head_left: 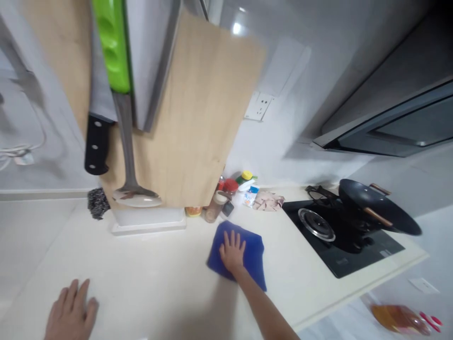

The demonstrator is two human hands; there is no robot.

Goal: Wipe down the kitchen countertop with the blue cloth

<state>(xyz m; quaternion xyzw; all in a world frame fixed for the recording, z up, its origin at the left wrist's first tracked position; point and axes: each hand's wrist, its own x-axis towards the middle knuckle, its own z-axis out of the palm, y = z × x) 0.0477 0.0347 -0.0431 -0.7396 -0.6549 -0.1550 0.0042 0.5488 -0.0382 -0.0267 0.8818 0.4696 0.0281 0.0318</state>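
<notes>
My right hand (232,252) lies flat with its fingers spread on a blue cloth (253,255), pressing it against the white countertop (159,283). The cloth is spread out, and its near edge hangs loose beside my forearm. At the lower left, my left hand (72,309) rests palm down on the bare counter, fingers apart, holding nothing. Just beyond the cloth stand a brown-filled jar (215,208) and a red-lidded jar (230,185).
A cutting board (198,108), a green-handled ladle (129,141) and a black-handled knife (96,144) hang close in front. On the right, a wok (375,205) sits on the black stove (343,257). A crumpled cloth (269,201) and a dark scrubber (97,203) lie along the wall.
</notes>
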